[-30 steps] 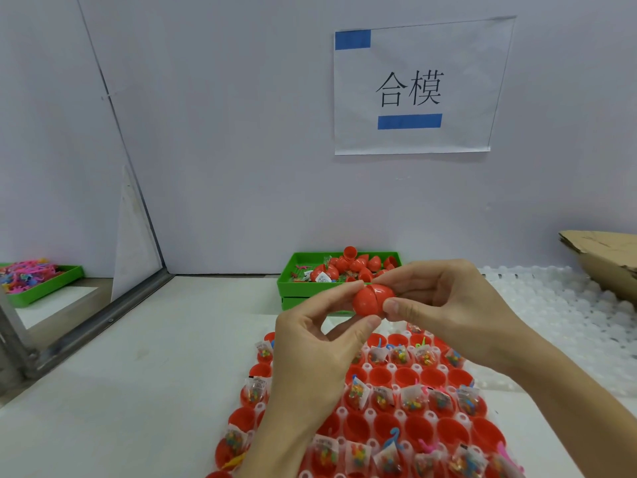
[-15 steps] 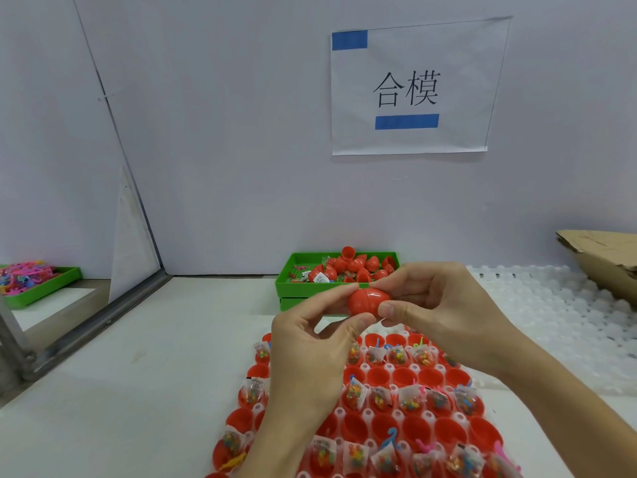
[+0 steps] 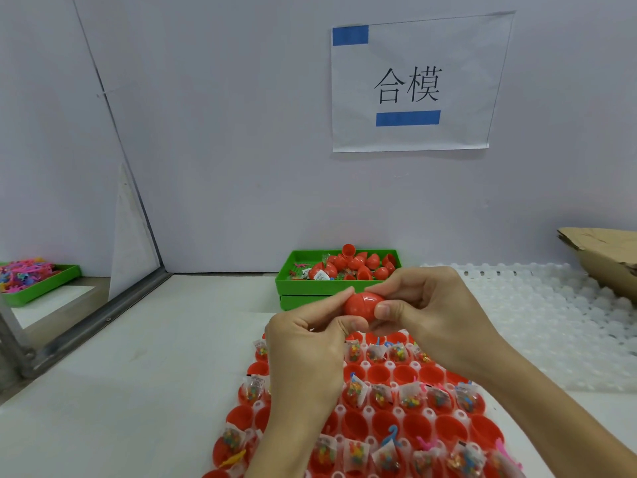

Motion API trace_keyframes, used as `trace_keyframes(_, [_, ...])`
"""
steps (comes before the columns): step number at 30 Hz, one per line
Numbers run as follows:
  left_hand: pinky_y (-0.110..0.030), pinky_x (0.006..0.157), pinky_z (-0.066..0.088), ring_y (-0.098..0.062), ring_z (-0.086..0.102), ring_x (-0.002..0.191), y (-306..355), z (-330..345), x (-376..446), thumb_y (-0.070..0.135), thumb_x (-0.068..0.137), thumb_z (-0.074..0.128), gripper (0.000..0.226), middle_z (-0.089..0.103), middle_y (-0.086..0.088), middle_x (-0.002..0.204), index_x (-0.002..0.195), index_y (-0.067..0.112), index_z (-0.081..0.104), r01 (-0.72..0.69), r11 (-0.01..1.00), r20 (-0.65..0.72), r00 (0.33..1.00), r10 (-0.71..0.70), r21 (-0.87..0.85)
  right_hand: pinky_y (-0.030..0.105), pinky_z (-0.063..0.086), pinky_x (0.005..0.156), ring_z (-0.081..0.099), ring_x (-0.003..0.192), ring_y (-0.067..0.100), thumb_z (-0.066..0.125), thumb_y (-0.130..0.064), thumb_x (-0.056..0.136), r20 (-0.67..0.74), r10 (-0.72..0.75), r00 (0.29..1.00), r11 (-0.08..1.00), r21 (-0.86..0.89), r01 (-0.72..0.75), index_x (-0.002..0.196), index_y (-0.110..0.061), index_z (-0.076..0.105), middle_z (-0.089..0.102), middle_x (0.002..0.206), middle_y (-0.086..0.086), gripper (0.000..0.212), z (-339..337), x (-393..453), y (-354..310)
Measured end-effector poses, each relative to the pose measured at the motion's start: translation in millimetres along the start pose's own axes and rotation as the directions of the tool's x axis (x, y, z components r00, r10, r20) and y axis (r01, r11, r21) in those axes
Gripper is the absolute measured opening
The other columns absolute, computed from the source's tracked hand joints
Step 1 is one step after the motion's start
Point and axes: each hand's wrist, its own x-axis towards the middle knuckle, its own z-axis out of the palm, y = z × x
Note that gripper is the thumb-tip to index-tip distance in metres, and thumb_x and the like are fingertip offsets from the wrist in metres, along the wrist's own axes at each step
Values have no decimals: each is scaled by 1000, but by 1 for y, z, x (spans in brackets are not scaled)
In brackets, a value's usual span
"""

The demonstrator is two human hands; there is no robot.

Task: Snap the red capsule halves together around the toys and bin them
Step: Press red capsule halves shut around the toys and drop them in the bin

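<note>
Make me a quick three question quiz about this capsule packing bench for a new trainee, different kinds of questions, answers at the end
1. True or false: both hands, the left hand and the right hand, grip the same red capsule.
2. Multiple choice: the green bin of red capsules stands A) beyond the hands, by the back wall; B) at the near table edge; C) on the cardboard box.
3. Fill in: the red capsule halves in the white tray below the hands hold small clear ____ of toys, though some halves are empty.

Key: 1 true; 2 A; 3 bags.
</note>
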Motion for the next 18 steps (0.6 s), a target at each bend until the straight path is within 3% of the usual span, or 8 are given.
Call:
trace_keyframes(4, [-10, 62, 53, -1, 69, 68, -4, 2, -3, -10, 81, 70, 48, 74, 20, 71, 91, 37, 75, -7, 999, -32, 999, 8, 46, 30, 62, 63, 76, 68, 25, 69, 11, 84, -19, -15, 1000, 1000, 4, 15, 79, -22, 74, 77, 76, 5, 33, 3, -1, 1])
trace_keyframes(8, [-9, 61, 52, -9, 71, 67, -8, 2, -3, -12, 83, 66, 56, 73, 18, 68, 91, 42, 72, -33, 995, -32, 999, 36, 95, 27, 61, 61, 76, 66, 24, 65, 16, 84, -13, -4, 1000, 1000, 8, 5, 81, -14, 74, 77, 73, 6, 32, 4, 0, 3])
trace_keyframes(13, [-4, 63, 48, 8, 67, 71, -12, 2, -2, -17, 80, 67, 46, 72, 13, 69, 98, 25, 77, -72, 983, 35, 997, 67, 170, 27, 61, 61, 76, 67, 24, 62, 19, 85, 7, 37, 999, 999, -20, -37, 85, -6, 72, 76, 72, 7, 28, 3, -1, 7])
trace_keyframes(16, [-4, 70, 49, 11, 67, 80, -12, 2, 0, -8, 79, 74, 40, 70, 26, 76, 103, 24, 76, -55, 987, 46, 998, 49, 151, 26, 61, 65, 76, 69, 22, 64, 15, 86, -18, 63, 998, 997, -38, -64, 92, -4, 72, 77, 78, 6, 22, 8, 1, 11])
trace_keyframes(18, [-7, 74, 52, 6, 70, 87, -12, 0, 3, -2, 80, 77, 37, 73, 22, 86, 105, 25, 75, -28, 996, 66, 998, 22, 90, 25, 61, 69, 76, 73, 19, 66, 9, 88, -29, 72, 997, 995, -60, -73, 102, -4, 73, 78, 84, 4, 20, 10, 2, 10])
